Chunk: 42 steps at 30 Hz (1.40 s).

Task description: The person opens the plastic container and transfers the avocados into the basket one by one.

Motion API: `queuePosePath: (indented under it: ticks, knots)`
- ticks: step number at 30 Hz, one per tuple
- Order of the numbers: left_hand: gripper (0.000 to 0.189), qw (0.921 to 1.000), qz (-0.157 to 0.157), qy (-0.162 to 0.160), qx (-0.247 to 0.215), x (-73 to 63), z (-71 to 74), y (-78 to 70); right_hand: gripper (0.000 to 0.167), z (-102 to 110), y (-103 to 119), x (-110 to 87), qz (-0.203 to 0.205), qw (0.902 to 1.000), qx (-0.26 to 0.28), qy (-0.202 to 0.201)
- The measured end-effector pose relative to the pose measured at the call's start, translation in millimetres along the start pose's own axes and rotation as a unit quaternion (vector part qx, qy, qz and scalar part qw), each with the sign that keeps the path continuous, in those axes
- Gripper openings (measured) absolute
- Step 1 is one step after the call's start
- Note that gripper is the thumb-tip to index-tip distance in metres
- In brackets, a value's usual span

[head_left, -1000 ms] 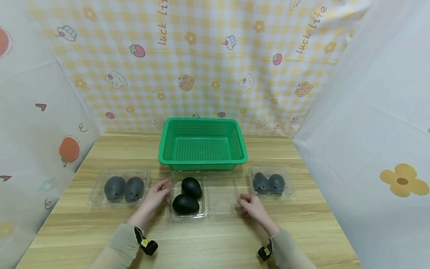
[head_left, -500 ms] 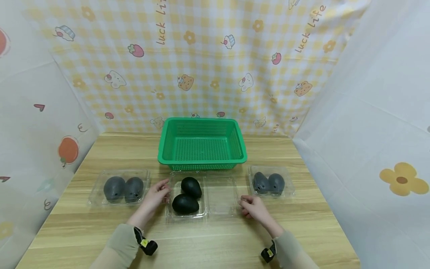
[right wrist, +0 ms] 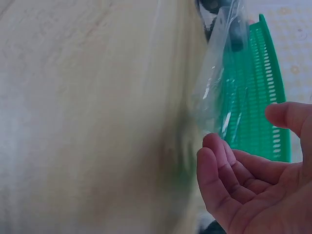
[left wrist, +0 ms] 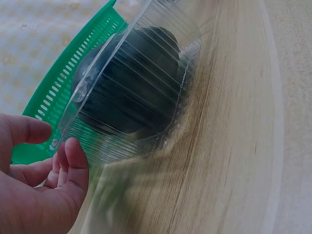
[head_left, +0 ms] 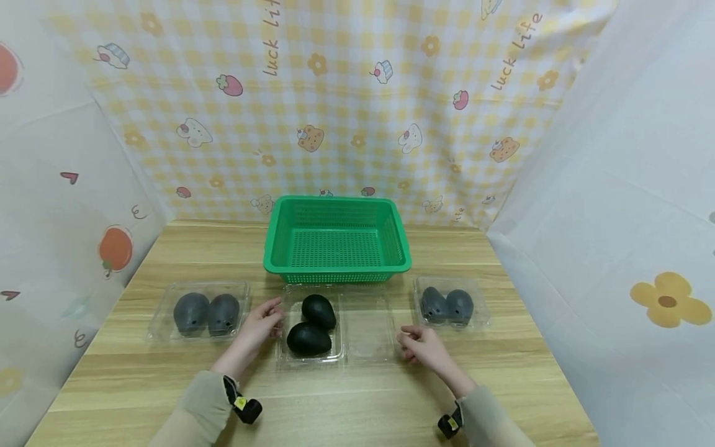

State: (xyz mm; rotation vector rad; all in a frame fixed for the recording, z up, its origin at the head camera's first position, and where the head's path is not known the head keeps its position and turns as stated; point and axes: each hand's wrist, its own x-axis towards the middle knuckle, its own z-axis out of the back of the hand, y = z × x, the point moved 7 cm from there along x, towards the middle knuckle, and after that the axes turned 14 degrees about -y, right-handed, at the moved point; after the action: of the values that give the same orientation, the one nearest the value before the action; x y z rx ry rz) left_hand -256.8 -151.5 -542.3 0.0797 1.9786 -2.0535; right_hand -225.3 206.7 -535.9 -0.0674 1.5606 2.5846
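An opened clear plastic clamshell box [head_left: 339,351] lies in the middle of the table, its lid [head_left: 368,326] folded out flat to the right. Two dark, egg-shaped avocados [head_left: 309,339] sit in its left half. My left hand [head_left: 259,326] is at the box's left edge, thumb and fingers loosely bent on either side of the rim corner, with a gap showing between them in the left wrist view. Beside the lid's right edge is my right hand [head_left: 422,344], fingers loosely curled and thumb apart. Its fingertips [right wrist: 209,141] are close to the lid edge; contact is unclear.
A green perforated basket [head_left: 337,269] stands behind the box with nothing in it. Closed clear boxes with two dark avocados each lie on both sides: a left box [head_left: 162,313] and a right box [head_left: 480,310]. A patterned cloth [head_left: 357,112] hangs behind the table.
My right hand has shifted slightly right, away from the lid's edge. The left hand and the boxes stay where they were.
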Motion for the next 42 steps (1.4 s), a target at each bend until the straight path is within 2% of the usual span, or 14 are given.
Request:
queuePosePath:
  ticks: [6, 9, 16, 23, 29, 36, 42]
  knots:
    - [0.051, 1.0, 0.001, 0.004, 0.005, 0.4, -1.0, 0.0, 0.035, -0.9, 31.1, 0.6, 0.088, 0.9929, -0.079, -0.013]
    - [0.051, 1.0, 0.004, 0.003, 0.005, 0.0, -0.6, -0.7, 0.035, -6.4, 48.4, 2.9, 0.119, 0.9875, -0.103, -0.002]
    - [0.051, 1.0, 0.009, 0.004, 0.001, 0.0, 1.9, -0.6, 0.043, -28.5, 88.9, 9.9, 0.167, 0.9797, -0.097, 0.054]
    - [0.05, 0.9999, 0.012, 0.011, -0.002, -0.9, 2.5, -0.3, 0.047, -54.9, 121.0, 16.4, 0.231, 0.9641, -0.092, 0.094]
    - [0.052, 0.9997, 0.01, 0.021, -0.001, -2.1, 2.4, -1.8, 0.05, -78.9, 133.8, 24.7, 0.268, 0.9512, -0.108, 0.109]
    - [0.052, 0.9996, 0.019, 0.02, -0.007, -1.0, 3.7, -0.6, 0.053, -101.2, 142.7, 30.4, 0.282, 0.9426, -0.131, 0.122]
    - [0.053, 0.9994, 0.023, 0.026, -0.007, -2.7, 5.0, 0.7, 0.052, -118.9, 149.3, 33.3, 0.294, 0.929, -0.179, 0.136]
